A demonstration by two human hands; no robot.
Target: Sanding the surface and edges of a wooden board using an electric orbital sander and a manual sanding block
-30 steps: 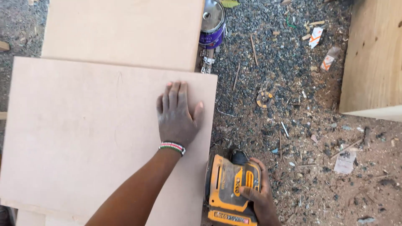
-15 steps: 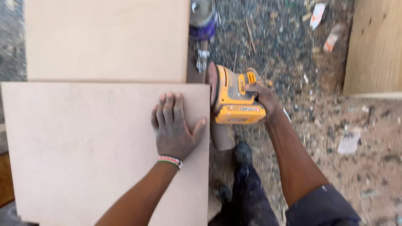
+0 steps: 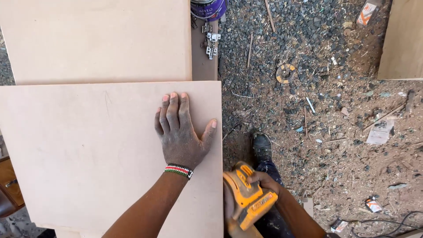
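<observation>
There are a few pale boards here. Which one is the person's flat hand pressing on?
The nearer, lower board: the left hand lies spread flat near its right edge. The board behind it and the one at the far right are untouched.

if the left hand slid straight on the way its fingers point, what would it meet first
Likely the near edge of the second board, which overlaps the board under the left hand; whether it sits higher is hard to judge.

Your sander [image 3: 246, 200] is blurry, its pad hidden behind the board's [image 3: 88, 150] right edge. Your right hand [image 3: 263, 180] only half shows over it. The purple can [image 3: 209, 8] and far plywood panel [image 3: 404, 39] get chopped by the frame.
</observation>
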